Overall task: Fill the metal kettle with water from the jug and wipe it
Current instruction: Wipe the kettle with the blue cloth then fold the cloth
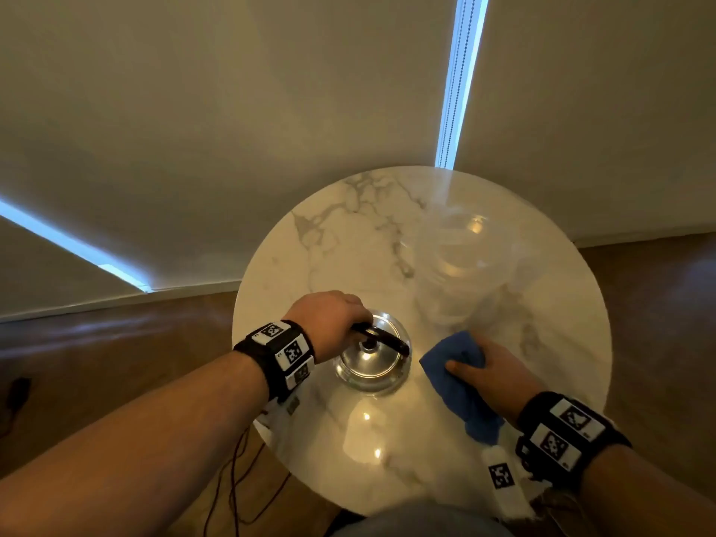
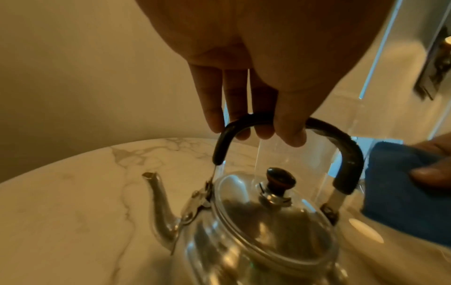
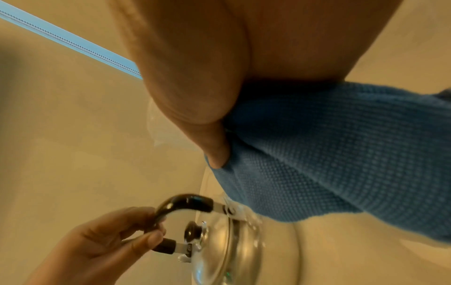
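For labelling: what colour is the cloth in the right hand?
Blue cloth, clearest in the right wrist view.

Looks like a room in someone's home, living or dining area probably. There's a small round marble-top table [image 1: 337,242] with grey veining, sitting on a glossy wooden floor [image 1: 116,343] with white skirting board [image 1: 116,300] running along the base of the walls. At 12 o'clock from the table there are cream roller blinds [image 1: 271,110] pulled down, with a bead chain [image 1: 459,71] hanging in the daylight gap between them; another strip of daylight shows at about 9 o'clock. Homey stuff on the table too: a shiny metal kettle [image 1: 372,362], a clear jug [image 1: 461,265], a blue cloth [image 1: 453,366]. Warm indoor lighting reflects off the tabletop.
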{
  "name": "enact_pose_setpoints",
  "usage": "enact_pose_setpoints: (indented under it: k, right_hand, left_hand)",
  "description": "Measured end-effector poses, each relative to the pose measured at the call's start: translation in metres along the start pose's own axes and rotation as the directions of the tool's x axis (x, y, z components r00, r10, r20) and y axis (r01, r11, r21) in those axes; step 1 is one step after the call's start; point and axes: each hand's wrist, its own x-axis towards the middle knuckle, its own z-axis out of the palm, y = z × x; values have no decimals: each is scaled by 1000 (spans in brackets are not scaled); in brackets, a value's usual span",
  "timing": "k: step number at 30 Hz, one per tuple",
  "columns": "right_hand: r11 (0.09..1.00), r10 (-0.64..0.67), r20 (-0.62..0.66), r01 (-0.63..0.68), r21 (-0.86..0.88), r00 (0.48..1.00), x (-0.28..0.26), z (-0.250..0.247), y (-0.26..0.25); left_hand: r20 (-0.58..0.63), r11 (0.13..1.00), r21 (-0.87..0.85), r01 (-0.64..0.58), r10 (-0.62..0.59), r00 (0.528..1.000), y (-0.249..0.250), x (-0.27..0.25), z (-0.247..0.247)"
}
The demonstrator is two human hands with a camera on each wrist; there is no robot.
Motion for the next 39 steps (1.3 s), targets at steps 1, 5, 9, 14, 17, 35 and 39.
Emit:
enact_pose_setpoints:
  k: [1, 5, 9, 14, 17, 35, 39]
  right_hand:
    - [1000, -10, -4, 11, 9, 1000, 1, 1, 0]
    - [999, 28, -16, -28, 37, 999, 2, 9, 0]
    - [998, 49, -40, -47, 49, 998, 4, 15, -4]
    - [992, 32, -176, -10, 125, 984, -1, 16, -16]
    - [993, 1, -234, 26, 111, 972, -6, 12, -16]
    - [958, 218, 137, -239, 159, 966, -52, -36, 106]
    - [933, 305, 174, -331, 145, 936, -73, -53, 151]
  left_hand:
    - [-20, 1000, -24, 20, -20, 1000, -5, 4, -1]
    - [-94, 990, -101, 97, -106, 990, -22, 25, -10]
    - [-133, 972, -175, 158, -182, 974, -40, 42, -15]
    - [-123, 946, -237, 221, -254, 959, -53, 56, -13]
    - [-240, 934, -302, 192, -269, 933, -49, 51, -9]
    - [413, -19, -910, 415, -151, 898, 170, 67, 88]
    - [385, 86, -907, 412, -227, 895, 201, 83, 110]
